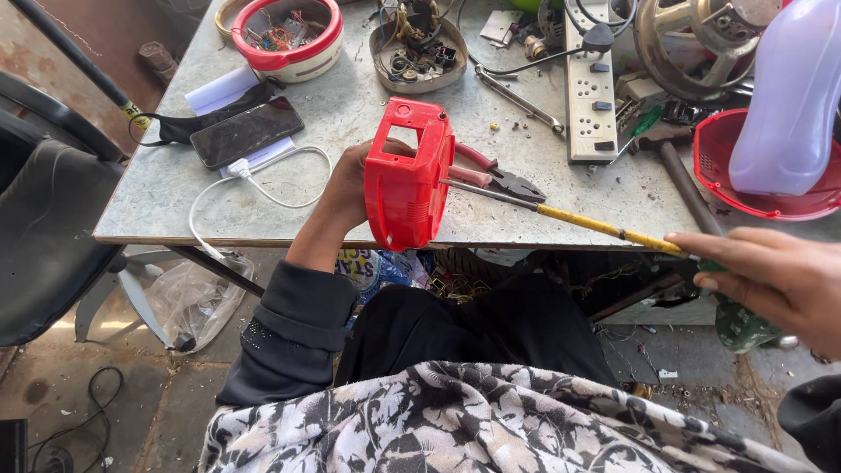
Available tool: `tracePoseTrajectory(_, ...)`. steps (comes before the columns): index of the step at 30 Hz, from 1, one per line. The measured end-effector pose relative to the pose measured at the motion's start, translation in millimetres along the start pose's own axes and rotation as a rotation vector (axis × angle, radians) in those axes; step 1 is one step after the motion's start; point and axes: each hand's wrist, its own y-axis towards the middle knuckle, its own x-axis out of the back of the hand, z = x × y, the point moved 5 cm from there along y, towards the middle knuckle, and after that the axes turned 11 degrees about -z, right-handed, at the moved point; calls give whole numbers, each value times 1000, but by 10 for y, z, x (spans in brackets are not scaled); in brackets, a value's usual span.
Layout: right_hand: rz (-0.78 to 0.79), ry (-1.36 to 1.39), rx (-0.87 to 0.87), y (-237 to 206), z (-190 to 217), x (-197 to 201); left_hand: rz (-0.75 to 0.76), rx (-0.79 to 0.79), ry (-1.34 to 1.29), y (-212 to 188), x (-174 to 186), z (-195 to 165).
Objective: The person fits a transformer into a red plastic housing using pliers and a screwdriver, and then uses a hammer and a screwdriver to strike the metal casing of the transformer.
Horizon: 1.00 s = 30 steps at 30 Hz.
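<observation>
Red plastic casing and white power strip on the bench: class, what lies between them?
In the head view, red-handled pliers lie on the table between the red casing and the power strip, with the screwdriver shaft just below.

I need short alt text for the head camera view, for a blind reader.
A left hand steadies a red plastic housing on a grey table edge, while the right hand pushes a long yellow-shafted screwdriver into it.
</observation>
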Motion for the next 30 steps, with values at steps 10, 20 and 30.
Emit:
tracePoseTrajectory(10, -295, -2, 89, -4, 445, 184, 15, -87, 111, -20, 38, -25)
tracePoseTrajectory(20, -427, 76, 216, -71, 533, 297, 42, 11, -73, -38, 49, 4)
tracePoseTrajectory(30, -505, -58, 340, -197, 692, 301, 27, -8, -73, -18, 103, 117)
